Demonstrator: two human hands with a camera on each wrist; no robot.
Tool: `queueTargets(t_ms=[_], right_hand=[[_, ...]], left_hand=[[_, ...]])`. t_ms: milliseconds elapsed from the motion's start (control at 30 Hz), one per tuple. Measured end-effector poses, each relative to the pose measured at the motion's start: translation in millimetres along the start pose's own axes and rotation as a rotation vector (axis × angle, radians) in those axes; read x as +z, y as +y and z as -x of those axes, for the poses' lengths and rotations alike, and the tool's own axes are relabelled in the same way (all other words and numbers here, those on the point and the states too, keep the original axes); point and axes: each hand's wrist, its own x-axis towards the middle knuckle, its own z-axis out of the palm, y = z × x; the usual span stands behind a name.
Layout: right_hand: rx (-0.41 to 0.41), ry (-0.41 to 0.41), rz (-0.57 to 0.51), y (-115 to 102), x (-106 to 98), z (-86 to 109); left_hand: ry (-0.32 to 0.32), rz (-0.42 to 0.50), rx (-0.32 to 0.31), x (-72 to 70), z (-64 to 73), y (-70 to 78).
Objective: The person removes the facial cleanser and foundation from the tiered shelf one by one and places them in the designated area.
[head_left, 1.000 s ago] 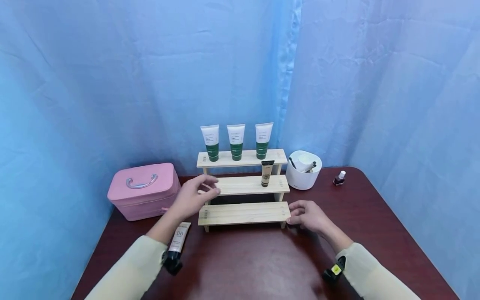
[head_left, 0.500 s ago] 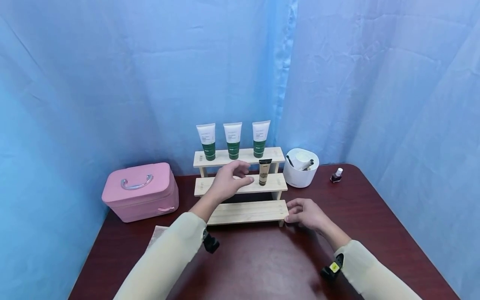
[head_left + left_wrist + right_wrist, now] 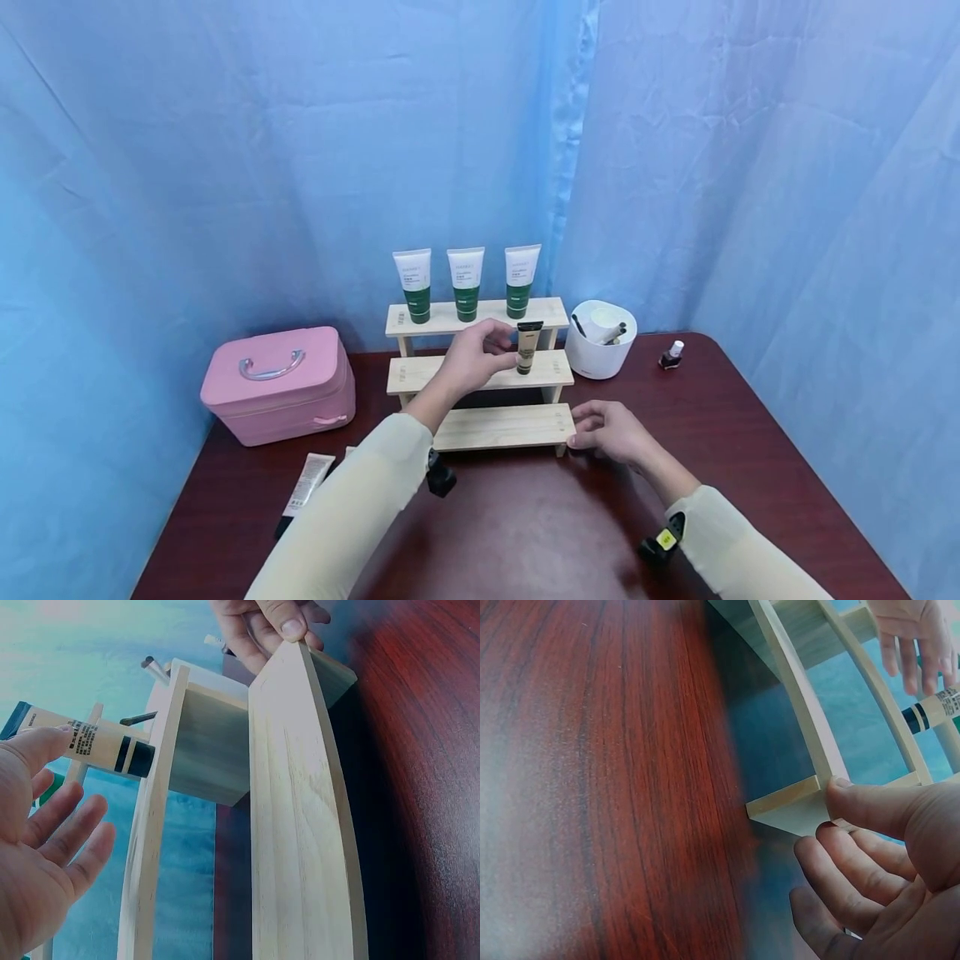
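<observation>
A three-step wooden stand (image 3: 506, 429) is on the dark red table. My left hand (image 3: 472, 358) is at a small beige cosmetic tube (image 3: 529, 346) with a dark crimped end, standing cap-down on the middle step. In the left wrist view the thumb overlaps the tube (image 3: 101, 742), while the other visible fingers stay loosely extended. Whether they touch its far side is hidden. With thumb and fingertips, my right hand (image 3: 611, 429) grips the right end of the lowest board; the thumb presses its corner (image 3: 832, 769). Three white-and-green tubes (image 3: 467, 283) stand along the top step.
A pink case (image 3: 277, 387) with a metal handle stands left of the stand. Near my left sleeve lies a tube (image 3: 309, 482), partly covered. On the right are a white holder (image 3: 600, 354) with brushes and a small dark bottle (image 3: 671, 357). Blue curtains (image 3: 300, 167) hang behind.
My left hand has moved right from the stand's left end to the small beige tube. My right hand keeps its grip on the lowest board.
</observation>
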Motion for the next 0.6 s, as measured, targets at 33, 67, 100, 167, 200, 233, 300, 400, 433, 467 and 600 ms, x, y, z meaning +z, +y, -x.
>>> queueTargets(t_ms=[33, 67, 100, 167, 200, 233, 300, 400, 433, 467, 600], right_hand=[[0.002, 0.0, -0.003, 0.0, 0.0, 0.2], [0.003, 0.0, -0.004, 0.0, 0.1, 0.3], [0.004, -0.001, -0.005, 0.2, 0.1, 0.2], [0.007, -0.003, -0.005, 0.4, 0.4, -0.1], [0.008, -0.003, -0.004, 0.4, 0.5, -0.2], [0.009, -0.002, -0.005, 0.4, 0.6, -0.2], [0.011, -0.001, -0.003, 0.6, 0.8, -0.2], [0.013, 0.005, -0.002, 0.2, 0.9, 0.4], [0.012, 0.006, -0.002, 0.3, 0.9, 0.5], [0.011, 0.007, -0.001, 0.4, 1.0, 0.4], [0.007, 0.01, -0.008, 1.3, 1.4, -0.1]], left_hand=[[-0.001, -0.003, 0.001, 1.1, -0.4, 0.3], [-0.001, -0.006, 0.0, 2.1, -0.8, 0.8], [0.001, -0.009, -0.002, 3.1, -1.0, 1.4], [0.002, -0.012, -0.005, 4.7, -1.4, 2.5], [0.005, -0.017, -0.005, 5.6, -1.7, 3.0], [0.007, -0.021, -0.006, 6.4, -2.0, 3.6], [0.012, -0.033, -0.009, 8.3, -2.9, 4.2], [0.023, -0.056, -0.012, 11.2, -4.2, 4.2], [0.027, -0.061, -0.013, 12.0, -4.6, 4.1], [0.031, -0.065, -0.013, 12.8, -4.9, 4.0], [0.048, -0.07, -0.014, 14.4, -5.1, 4.9]])
